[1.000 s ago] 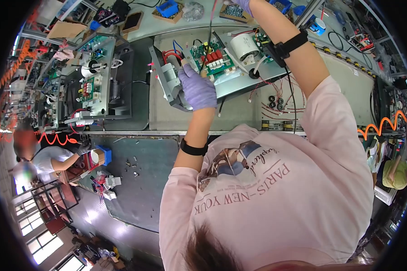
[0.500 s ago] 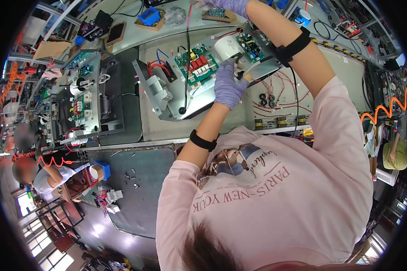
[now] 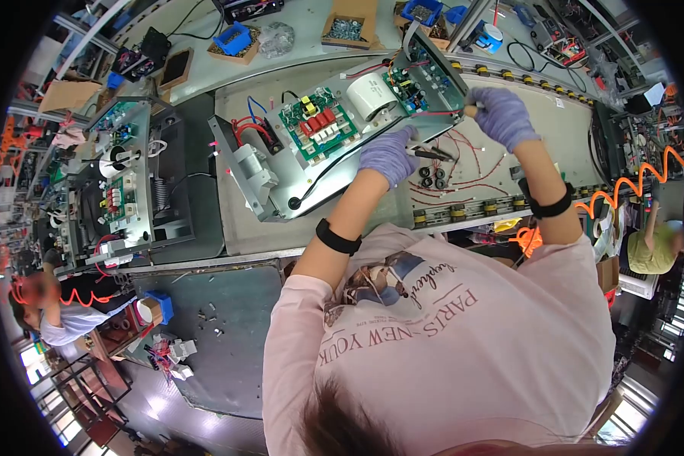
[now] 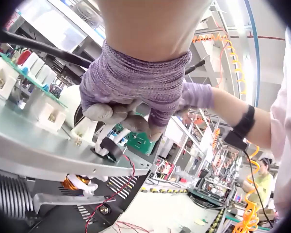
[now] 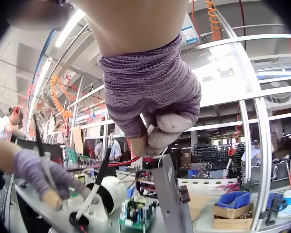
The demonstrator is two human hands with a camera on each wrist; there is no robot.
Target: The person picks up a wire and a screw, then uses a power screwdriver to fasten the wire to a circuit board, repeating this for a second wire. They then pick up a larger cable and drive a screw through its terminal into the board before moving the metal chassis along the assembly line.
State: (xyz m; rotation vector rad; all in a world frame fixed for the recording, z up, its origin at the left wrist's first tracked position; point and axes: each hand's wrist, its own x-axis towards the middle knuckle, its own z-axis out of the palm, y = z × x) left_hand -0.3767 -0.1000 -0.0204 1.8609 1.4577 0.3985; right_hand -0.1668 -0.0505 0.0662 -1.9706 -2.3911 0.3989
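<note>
My left hand [image 3: 390,158], in a purple glove with bare fingertips, is curled over the front edge of a metal chassis [image 3: 333,181], beside a white cylindrical capacitor [image 3: 371,96]. From its thumb side juts a black two-pronged tool [image 3: 435,153]; I cannot tell its exact kind. In the left wrist view, white leads pass through a black ring [image 4: 111,148] just under these fingers. At the chassis's right end, my right hand [image 3: 501,118] pinches a red and black wire [image 3: 439,113], stretched leftward. A black cable [image 3: 334,169] runs from a grommet up to the left hand.
A green circuit board [image 3: 315,125] with red parts sits in the chassis. Loose red wires [image 3: 463,178] and black rings [image 3: 433,178] lie to its right. Another chassis [image 3: 140,178] stands left. Small parts boxes [image 3: 347,30] line the back. Orange coiled hoses hang at both sides.
My right hand has come down from the top of the view to the chassis's right end, drawing the wire rightward. My left hand has moved right, from the chassis's left end to the capacitor.
</note>
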